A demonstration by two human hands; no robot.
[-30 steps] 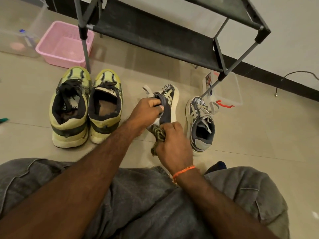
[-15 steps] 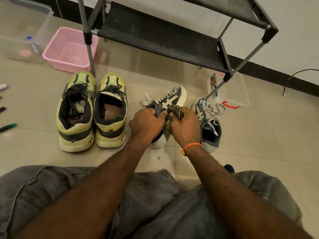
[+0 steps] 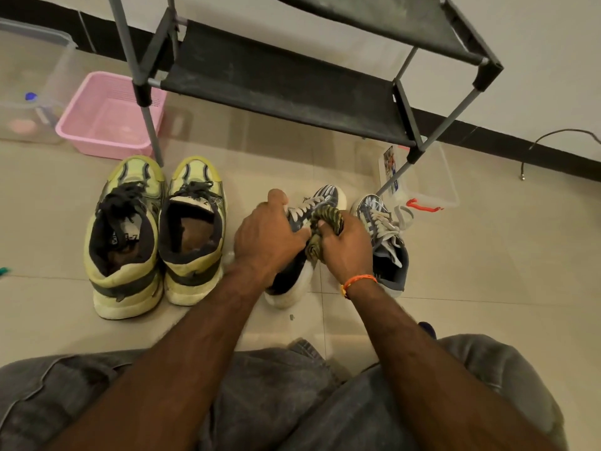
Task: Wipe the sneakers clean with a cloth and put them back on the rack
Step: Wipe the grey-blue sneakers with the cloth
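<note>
1. Since a second ago the navy sneaker (image 3: 325, 198) has gone from being lifted with its toe up to lying low on the floor (image 3: 487, 271), toe toward the rack (image 3: 279, 89). The left hand (image 3: 266, 237) has moved from pinching the heel collar to gripping the shoe's side.
2. The right hand (image 3: 346, 247) is curled round the bunched olive cloth (image 3: 327, 219), which now presses on the laces and tongue instead of hanging below the shoe as it did before. Wiping seems to have moved from the sole or side to the upper.
3. This suggests the shoe is mid-clean; neither navy sneaker is on the rack yet, and the second navy sneaker (image 3: 383, 236) sits just to the right of the right hand, apparently waiting.
4. The yellow sneakers (image 3: 156, 236) stand together on the floor to the left of the left hand, close but apart from it.
5. The rack's lower shelf lies straight ahead of both hands and looks bare. Its front legs flank the path: one beyond the yellow pair, one just past the second navy shoe.
6. A clear plastic box (image 3: 422, 177) sits by that right leg and a pink basket (image 3: 107, 122) far left, narrowing sideways room. Lifting straight forward looks the freest route.
</note>
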